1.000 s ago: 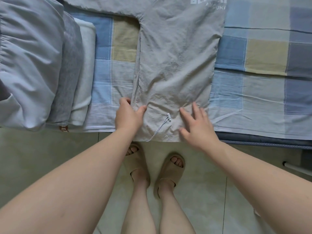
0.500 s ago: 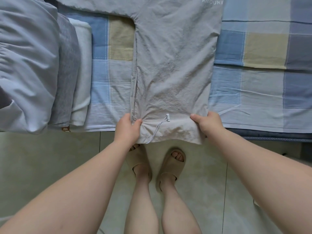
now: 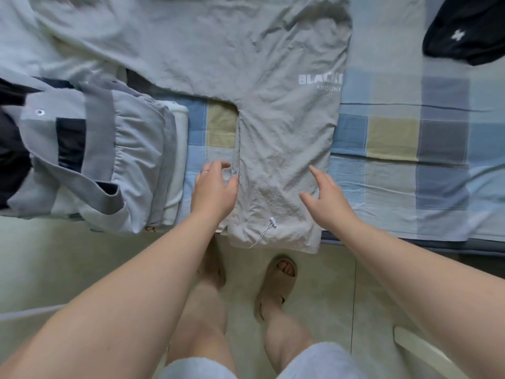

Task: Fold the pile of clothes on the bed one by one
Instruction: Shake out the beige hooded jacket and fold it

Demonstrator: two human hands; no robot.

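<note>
Soft, even daylight, fairly bright; shadows faint; no glare; wide-angle bending toward the frame edges; slight motion blur in the upper left and lower corners.

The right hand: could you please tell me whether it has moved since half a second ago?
Yes. The right hand has released the hem of the grey shirt and moved from the bed edge further onto the bed.

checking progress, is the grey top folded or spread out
Partly folded: grey top has right side turned in, cutting its print; one sleeve lies spread.
</note>
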